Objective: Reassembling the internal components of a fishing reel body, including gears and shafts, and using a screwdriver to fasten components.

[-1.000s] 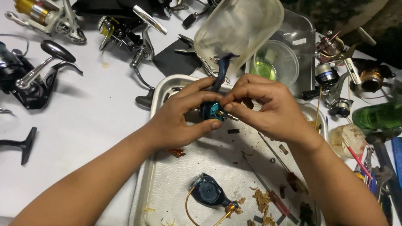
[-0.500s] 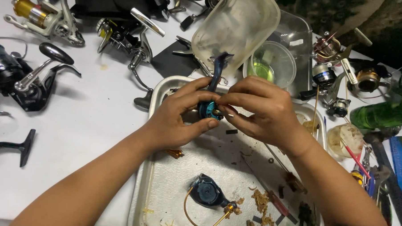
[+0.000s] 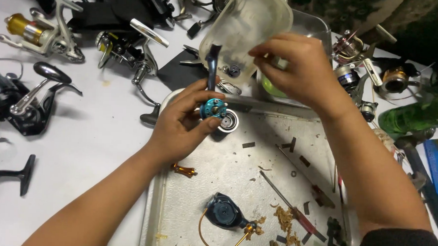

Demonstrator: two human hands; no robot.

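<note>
— Reel body (image 3: 213, 107): where does it sit?
— In the left hand (image 3: 184, 123), above the tray's (image 3: 197, 195) far end; fingers closed around it, stem pointing up and away.
— And the right hand (image 3: 294, 67)?
— Apart from it, up and to the right, fingers pinched at the tilted clear tub (image 3: 246, 29), maybe on a small part; I can't tell. So the left hand is nearer.
</note>
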